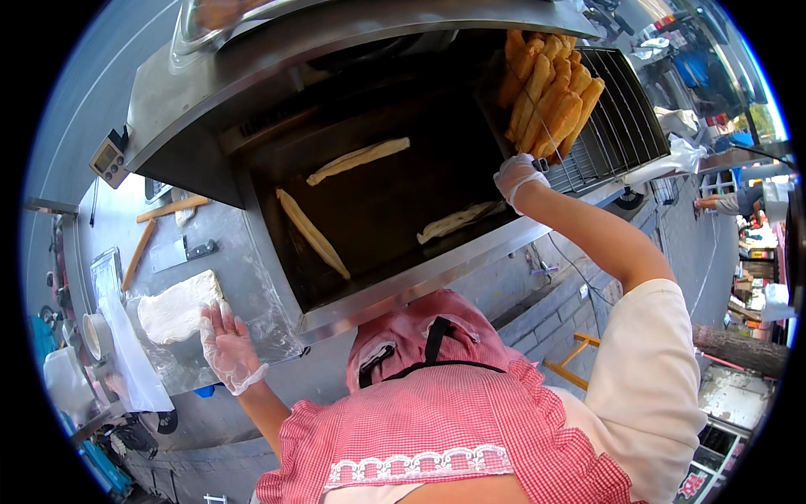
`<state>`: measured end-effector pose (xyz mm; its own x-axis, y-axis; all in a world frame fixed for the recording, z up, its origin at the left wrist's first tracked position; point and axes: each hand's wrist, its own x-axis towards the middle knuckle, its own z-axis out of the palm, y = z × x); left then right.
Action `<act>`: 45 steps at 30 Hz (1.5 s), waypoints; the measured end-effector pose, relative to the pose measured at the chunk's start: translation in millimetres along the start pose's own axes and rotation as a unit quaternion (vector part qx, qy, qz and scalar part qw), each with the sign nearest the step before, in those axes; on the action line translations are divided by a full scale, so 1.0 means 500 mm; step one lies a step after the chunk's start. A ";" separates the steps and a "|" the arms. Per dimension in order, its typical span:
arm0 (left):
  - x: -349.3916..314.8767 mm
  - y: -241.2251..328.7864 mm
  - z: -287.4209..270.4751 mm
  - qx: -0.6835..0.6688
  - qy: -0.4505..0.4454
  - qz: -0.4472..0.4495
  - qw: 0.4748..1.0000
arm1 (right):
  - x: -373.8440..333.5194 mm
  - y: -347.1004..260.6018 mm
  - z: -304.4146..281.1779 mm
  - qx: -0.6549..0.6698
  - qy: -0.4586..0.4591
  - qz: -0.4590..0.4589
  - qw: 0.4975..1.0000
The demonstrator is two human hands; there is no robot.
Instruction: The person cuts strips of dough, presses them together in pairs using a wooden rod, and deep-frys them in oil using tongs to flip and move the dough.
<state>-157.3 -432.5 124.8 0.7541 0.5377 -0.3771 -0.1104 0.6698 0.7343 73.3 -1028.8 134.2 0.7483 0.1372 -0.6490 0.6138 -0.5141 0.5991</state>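
Observation:
Both my hands wear clear plastic gloves. At the left, my left hand (229,346) is open, palm up with fingers stretched out, beside a flattened slab of white dough (180,307) on a floured metal worktop (252,290). My right hand (519,178) is closed at the right edge of the fryer (273,252), just below a pile of golden fried dough sticks (550,97). A small dark piece shows by its fingers, with thin wires running up over the pile; what it grips is unclear. Three pale dough strips float in the dark oil, one (357,160) at the back.
A wire rack (617,118) extends right of the pile. On the worktop lie a cleaver (185,252), a wooden rolling pin (138,254), another wooden stick and a brush. A digital timer (109,160) is fixed at the fryer's left corner. A metal hood edge overhangs the back.

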 end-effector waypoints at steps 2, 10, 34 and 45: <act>-0.023 -0.020 -0.016 -0.010 -0.019 0.012 1.000 | 0.014 0.043 -0.025 0.016 0.014 0.006 1.000; -0.087 -0.078 0.050 -0.023 0.032 0.005 0.999 | 0.052 0.134 -0.098 0.084 -0.004 -0.017 0.996; -0.151 -0.035 0.089 0.005 0.159 0.033 0.987 | 0.127 0.005 -0.296 0.217 0.024 -0.009 0.976; -0.128 0.016 0.034 -0.016 0.111 0.042 0.993 | 0.012 -0.293 -0.352 0.386 -0.039 -0.140 0.911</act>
<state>-195.4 -470.1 164.3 0.5808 0.6891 -0.4334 -0.1893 0.6322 0.7513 32.1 -803.8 125.4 0.5510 0.3089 -0.7752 0.3955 -0.9147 -0.0834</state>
